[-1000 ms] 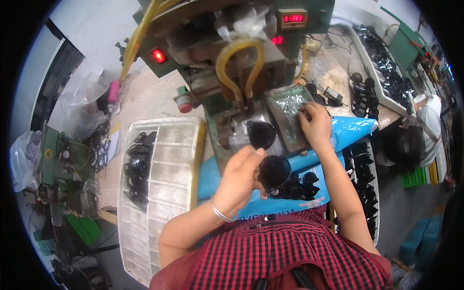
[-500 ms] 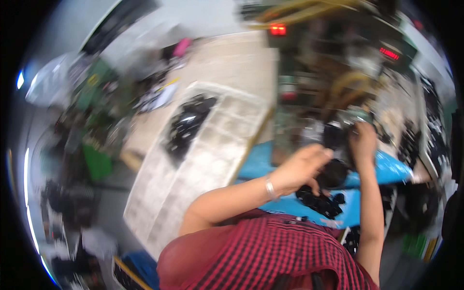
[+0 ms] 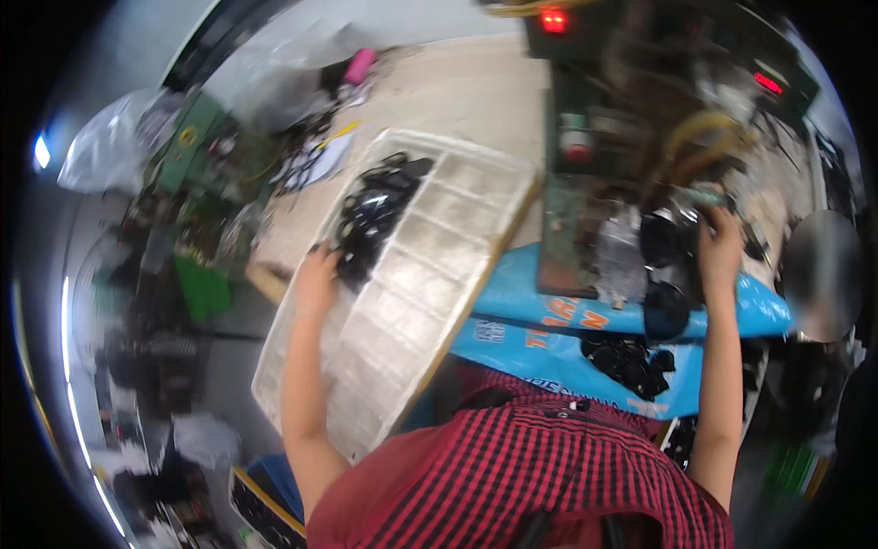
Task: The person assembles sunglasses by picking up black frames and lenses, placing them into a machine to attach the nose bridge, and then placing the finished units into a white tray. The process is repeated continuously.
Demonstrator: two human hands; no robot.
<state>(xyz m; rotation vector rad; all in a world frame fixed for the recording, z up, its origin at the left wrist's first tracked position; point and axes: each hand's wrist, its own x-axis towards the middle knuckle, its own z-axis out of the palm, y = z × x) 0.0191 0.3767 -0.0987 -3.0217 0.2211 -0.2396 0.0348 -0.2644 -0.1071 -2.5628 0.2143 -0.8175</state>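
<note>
My left hand is at the left edge of a heap of glossy black parts lying in a white compartmented tray. Its fingertips touch or nearly touch the heap; blur hides whether they grip a part. On the right, my right hand is at the green machine, fingers curled by a greenish, clear-looking piece. What sits inside those fingers cannot be made out. Beside that hand are round black pieces and a clear plastic piece.
A blue printed sheet covers the near edge below the machine, with a small pile of black parts on it. Red digital displays glow on the machine. Behind the tray lie a pink roll and plastic bags.
My left hand has moved from above the black parts on the blue sheet leftward to the heap in the white tray. My right hand stays at the machine. The whole view has shifted slightly.
</note>
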